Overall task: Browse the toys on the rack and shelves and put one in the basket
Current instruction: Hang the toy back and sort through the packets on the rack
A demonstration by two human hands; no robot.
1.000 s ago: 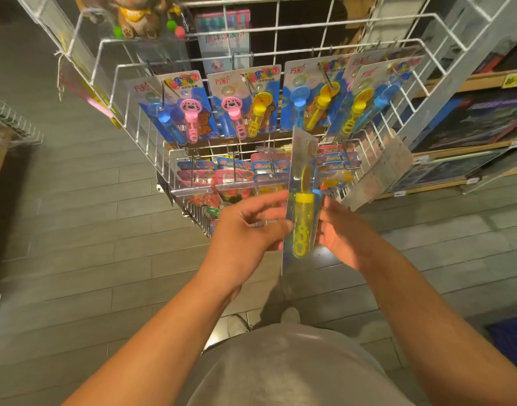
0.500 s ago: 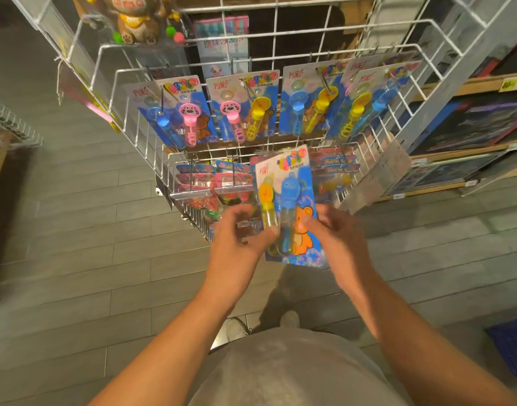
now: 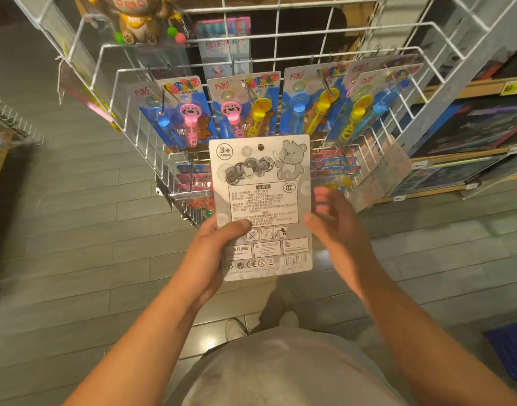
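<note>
I hold a bubble wand pack (image 3: 261, 206) upright in front of the rack, its grey printed back facing me. My left hand (image 3: 213, 253) grips its lower left corner, thumb across the back. My right hand (image 3: 336, 230) is blurred at the right edge, with the thumb tip on the card and the fingers curled beside it. More bubble wand packs (image 3: 245, 106) hang in a row on the white wire rack (image 3: 280, 65). A blue basket (image 3: 510, 353) shows at the lower right edge, on the floor.
A bear toy (image 3: 137, 22) in clear wrap hangs at the rack's top left. Lower rack hooks carry smaller packs (image 3: 334, 165). Wooden shelves (image 3: 468, 86) with dark boxes run along the right. Another wire rack (image 3: 14, 124) juts in at the left. Grey plank floor lies below.
The pack has been turned in my hands: edge-on, then its coloured front, now its grey back faces me. It sits a little higher and closer to me.
</note>
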